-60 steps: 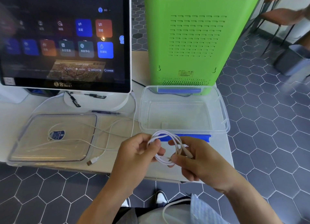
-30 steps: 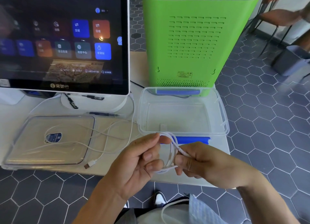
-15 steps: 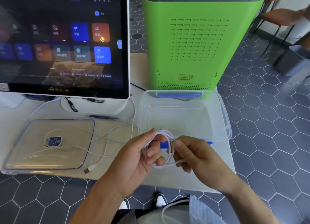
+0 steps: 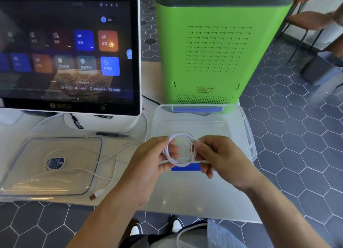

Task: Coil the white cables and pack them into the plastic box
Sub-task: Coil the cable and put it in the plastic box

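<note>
A white cable wound into a small coil (image 4: 182, 162) hangs between my two hands, just above the near rim of the clear plastic box (image 4: 245, 129). My left hand (image 4: 148, 164) pinches the coil's left side. My right hand (image 4: 220, 158) grips its right side, with a plug end sticking out by the thumb. The box has blue latches and nothing inside. A second white cable (image 4: 104, 177) lies loose on the table to the left, its USB plug (image 4: 94, 195) near the table's front edge.
The box's clear lid (image 4: 24, 173) lies flat at the left, over part of the loose cable. A touchscreen terminal (image 4: 70, 53) stands behind it and a green machine (image 4: 213, 49) behind the box. The table edge runs just below my hands; hexagon floor tiles lie beyond.
Both hands have carried the coil up and forward from the table's front edge to the box's near rim. The coil now faces me as a round loop.
</note>
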